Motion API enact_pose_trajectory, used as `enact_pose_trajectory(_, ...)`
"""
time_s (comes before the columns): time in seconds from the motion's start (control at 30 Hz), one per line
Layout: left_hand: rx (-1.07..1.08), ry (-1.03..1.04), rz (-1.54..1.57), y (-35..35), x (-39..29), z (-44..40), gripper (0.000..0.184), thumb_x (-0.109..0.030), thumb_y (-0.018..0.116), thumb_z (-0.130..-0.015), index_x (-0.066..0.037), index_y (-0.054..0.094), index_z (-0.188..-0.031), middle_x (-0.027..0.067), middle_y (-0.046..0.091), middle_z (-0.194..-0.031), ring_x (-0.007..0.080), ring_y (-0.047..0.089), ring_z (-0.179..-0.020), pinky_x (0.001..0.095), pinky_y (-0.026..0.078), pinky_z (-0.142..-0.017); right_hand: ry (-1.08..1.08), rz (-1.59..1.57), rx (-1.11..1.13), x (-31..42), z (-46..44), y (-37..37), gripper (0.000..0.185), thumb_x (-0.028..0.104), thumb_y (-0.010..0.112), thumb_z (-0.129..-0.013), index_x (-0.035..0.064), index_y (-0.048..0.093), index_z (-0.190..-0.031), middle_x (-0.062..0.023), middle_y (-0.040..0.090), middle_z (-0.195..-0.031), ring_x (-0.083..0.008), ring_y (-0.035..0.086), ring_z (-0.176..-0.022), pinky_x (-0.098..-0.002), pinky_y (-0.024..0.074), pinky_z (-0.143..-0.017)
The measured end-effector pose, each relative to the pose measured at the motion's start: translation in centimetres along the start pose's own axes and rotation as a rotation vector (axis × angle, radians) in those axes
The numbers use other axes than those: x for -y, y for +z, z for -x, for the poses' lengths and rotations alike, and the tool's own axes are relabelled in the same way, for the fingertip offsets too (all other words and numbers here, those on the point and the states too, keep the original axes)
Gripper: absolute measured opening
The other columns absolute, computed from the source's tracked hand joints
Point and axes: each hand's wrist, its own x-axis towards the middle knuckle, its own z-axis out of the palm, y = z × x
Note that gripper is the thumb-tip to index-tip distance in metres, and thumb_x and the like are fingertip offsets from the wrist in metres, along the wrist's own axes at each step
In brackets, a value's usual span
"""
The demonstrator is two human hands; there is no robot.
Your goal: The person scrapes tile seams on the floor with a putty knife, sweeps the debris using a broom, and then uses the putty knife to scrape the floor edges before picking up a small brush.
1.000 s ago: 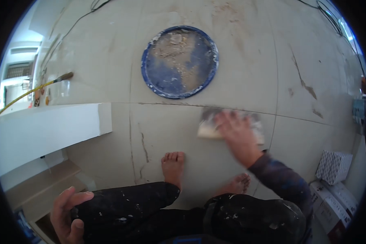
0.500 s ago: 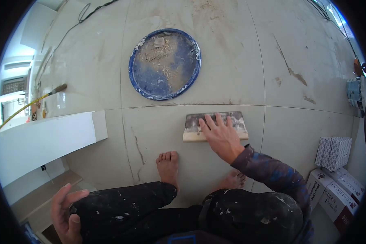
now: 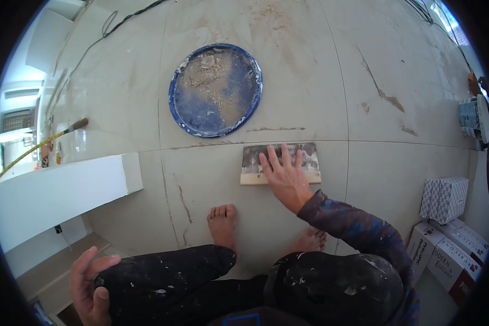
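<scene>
Flat on the tiled floor lies a wide putty knife [image 3: 250,162] with a dark, dusty metal blade and a pale wooden handle strip. My right hand [image 3: 289,182] is on it, fingers spread over the blade and palm over the handle; the thumb is hidden. A thin line of dirt [image 3: 276,129] lies just beyond the blade edge. Farther forward is a round blue lid [image 3: 174,103] with a raised rim, holding dust and rubble chips. By my left knee, my left hand [image 3: 89,285] is open and empty, with its fingers apart.
My bare feet stand either side of centre. A white ledge [image 3: 65,182] juts in at left, beside a long-handled brush [image 3: 77,125]. Stacked boxes [image 3: 445,252] and a patterned box [image 3: 444,200] stand at right, with a bucket [image 3: 471,118] beyond. Cables [image 3: 111,30] lie at upper left.
My right hand has slid forward and slightly left with the putty knife. A line of dirt now shows beyond the floor joint, ahead of the blade. My left hand has stayed by the knee.
</scene>
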Motion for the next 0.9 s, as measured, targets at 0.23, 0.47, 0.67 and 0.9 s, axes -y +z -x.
enact_pose_trajectory(0.23,-0.005,0.107,-0.029,-1.2,3.7,1.2,0.071,-0.043,0.06,-0.09,0.005,0.036,-0.137,0.0164,0.063,-0.11,0.0196,0.06,-0.098,0.0307,0.045,-0.09,0.111,0.071,-0.106,-3.1,-4.3,0.2,0.049,0.014,0.049,-0.088,0.0055,0.045,-0.136,-0.0171,0.043,-0.139,-0.0423,0.041,-0.126,-0.0665,0.0355,-0.094)
enact_pose_trajectory(0.47,-0.011,0.073,-0.021,-0.7,3.2,0.8,0.072,-0.047,0.059,-0.09,0.005,0.038,-0.137,0.0154,0.063,-0.11,0.0183,0.059,-0.1,0.0308,0.044,-0.091,0.092,0.007,-0.043,-1.6,-1.6,0.4,0.053,0.014,0.051,-0.086,0.0078,0.043,-0.138,-0.0175,0.041,-0.14,-0.0436,0.041,-0.126,-0.0705,0.0338,-0.092)
enact_pose_trajectory(0.67,0.016,0.104,-0.082,-1.1,3.2,1.0,0.073,-0.048,0.058,-0.09,0.005,0.038,-0.136,0.0152,0.063,-0.11,0.0185,0.059,-0.099,0.0307,0.044,-0.09,0.261,0.129,-0.158,-6.4,-5.5,-0.1,0.047,0.019,0.05,-0.088,0.0094,0.048,-0.134,-0.0159,0.044,-0.138,-0.0422,0.043,-0.124,-0.0712,0.0342,-0.091)
enact_pose_trajectory(0.9,0.043,0.121,-0.032,-1.6,4.6,0.3,0.075,-0.05,0.057,-0.09,0.006,0.037,-0.136,0.0159,0.063,-0.11,0.0195,0.059,-0.1,0.0319,0.044,-0.09,0.17,-0.01,-0.023,-4.4,-1.6,-1.2,0.053,0.011,0.049,-0.087,0.0099,0.04,-0.14,-0.0167,0.041,-0.141,-0.0422,0.041,-0.127,-0.0715,0.0327,-0.092)
